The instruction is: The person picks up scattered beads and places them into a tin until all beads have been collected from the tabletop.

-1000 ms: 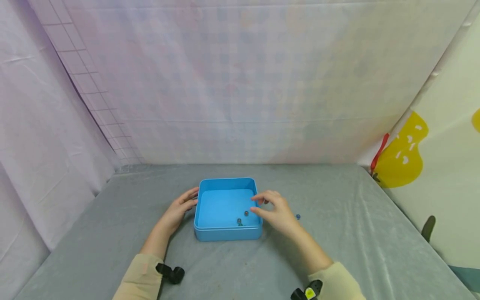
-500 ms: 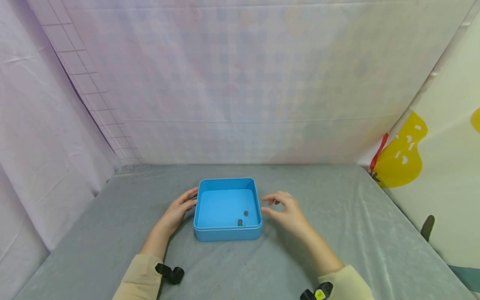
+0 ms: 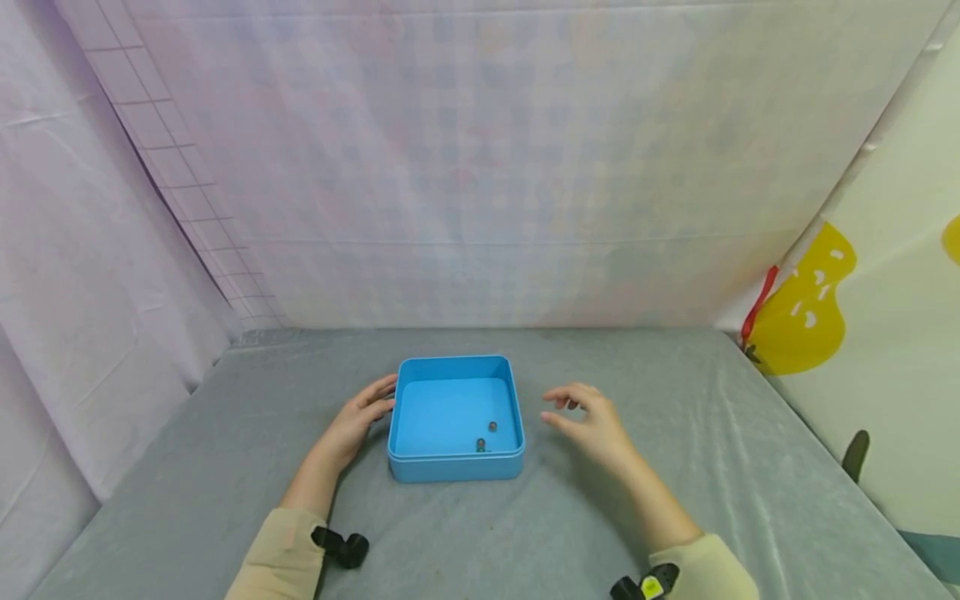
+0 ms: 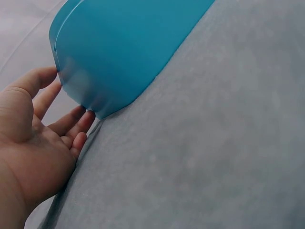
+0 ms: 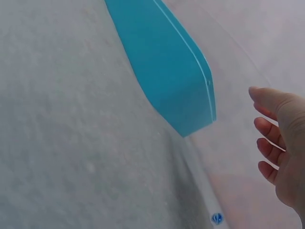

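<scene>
A blue square box (image 3: 453,469) without a lid stands on the grey cloth. Several small marbles lie inside it near the front right, one brownish marble (image 3: 492,426) apart from the others. My left hand (image 3: 352,427) touches the box's left side with its fingertips, also seen in the left wrist view. To the right of the box, my right hand (image 3: 592,423) hovers above the cloth. Its thumb and fingers stand apart, holding nothing. A blue marble (image 5: 217,218) shows low in the right wrist view, outside the box; the head view does not show it.
Grey cloth (image 3: 750,467) covers the table. A pale checked curtain (image 3: 480,167) hangs behind it, with white cloth (image 3: 97,250) on the left and a printed sheet (image 3: 885,350) on the right.
My right hand has drawn away to the right from above the box's right rim. The blue marble beside it has gone out of sight in the head view. My left hand stays put.
</scene>
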Available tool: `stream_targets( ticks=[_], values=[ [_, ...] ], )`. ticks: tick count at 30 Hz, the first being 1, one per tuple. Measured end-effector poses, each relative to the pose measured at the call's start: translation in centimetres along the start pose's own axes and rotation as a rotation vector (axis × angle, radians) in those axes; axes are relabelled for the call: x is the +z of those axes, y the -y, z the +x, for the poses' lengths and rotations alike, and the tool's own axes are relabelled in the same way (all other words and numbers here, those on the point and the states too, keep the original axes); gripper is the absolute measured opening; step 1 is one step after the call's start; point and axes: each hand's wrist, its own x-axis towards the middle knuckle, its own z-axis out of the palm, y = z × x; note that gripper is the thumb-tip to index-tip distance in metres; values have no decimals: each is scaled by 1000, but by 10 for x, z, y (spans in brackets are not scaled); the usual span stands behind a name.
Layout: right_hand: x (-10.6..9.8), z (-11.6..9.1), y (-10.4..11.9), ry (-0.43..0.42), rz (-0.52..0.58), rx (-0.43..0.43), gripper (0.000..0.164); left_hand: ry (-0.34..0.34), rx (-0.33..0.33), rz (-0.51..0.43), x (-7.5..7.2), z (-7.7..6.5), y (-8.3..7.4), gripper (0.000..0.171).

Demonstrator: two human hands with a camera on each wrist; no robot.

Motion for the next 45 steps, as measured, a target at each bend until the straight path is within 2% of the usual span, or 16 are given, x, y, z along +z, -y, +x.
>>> stream_targets(
  ticks=[15, 18, 21, 24, 27, 30, 35, 45],
  values=[
    [-21, -4, -19, 5, 32, 84, 24, 4, 1, -4, 0, 0, 0, 51],
    [-23, -4, -22, -6, 27, 66, 23, 4, -2, -6, 0, 0, 0, 51],
    [-27, -5, -14, -24, 33, 45, 22, 5, -2, -7, 0, 0, 0, 51],
    [-28, -7, -20, -39, 32, 36, 21, 8, 2, -2, -1, 0, 0, 51],
    [-27, -8, -40, -39, 34, 66, 21, 10, 4, -1, -1, 0, 0, 50],
    [-29, -10, -50, -35, 52, 99, 21, 15, 5, -1, -1, 1, 1, 50],
    [-35, -13, -59, -23, 62, 147, 23, 17, 3, -2, -1, 1, 1, 49],
    [-44, -18, -70, 39, -7, 223, 25, 13, 5, -6, 0, 0, 0, 50]
  ],
)
